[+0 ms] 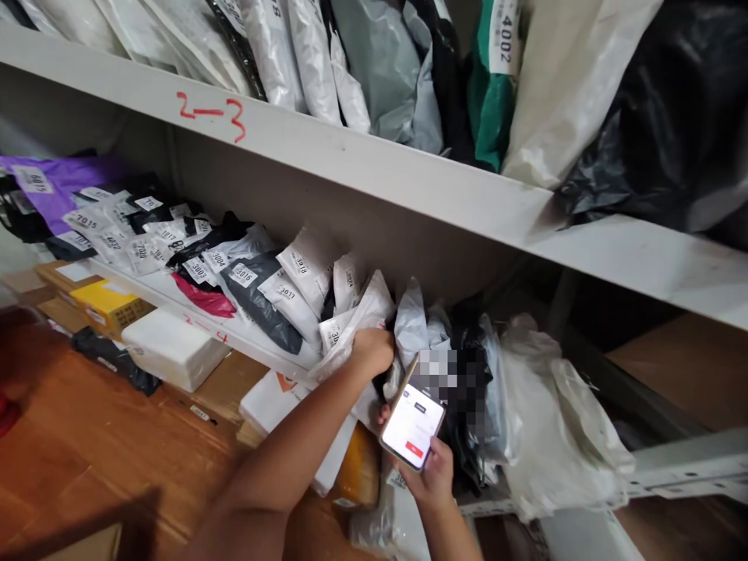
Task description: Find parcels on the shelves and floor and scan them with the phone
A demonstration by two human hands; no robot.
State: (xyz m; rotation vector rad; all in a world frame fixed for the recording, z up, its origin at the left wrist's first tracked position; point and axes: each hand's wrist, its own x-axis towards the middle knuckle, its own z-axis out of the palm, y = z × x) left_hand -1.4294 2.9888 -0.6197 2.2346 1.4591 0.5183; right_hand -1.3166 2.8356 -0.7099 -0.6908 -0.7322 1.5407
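Note:
My left hand (374,351) reaches into a row of plastic mailer parcels on the lower shelf, fingers closed on a white mailer bag (362,315) between its neighbours. My right hand (431,474) holds a smartphone (412,425) tilted up beside the parcels, its screen lit with a white page and a red button. Numbered labels show on the bags to the left, such as a dark grey mailer (257,300). Black and white bags (467,366) stand just right of the phone.
A white shelf board (374,167) marked "2-3" in red runs above, packed with more parcels (362,62). Cardboard boxes, a yellow box (108,305) and a white foam box (172,347) lie on the wooden floor (87,444) at left.

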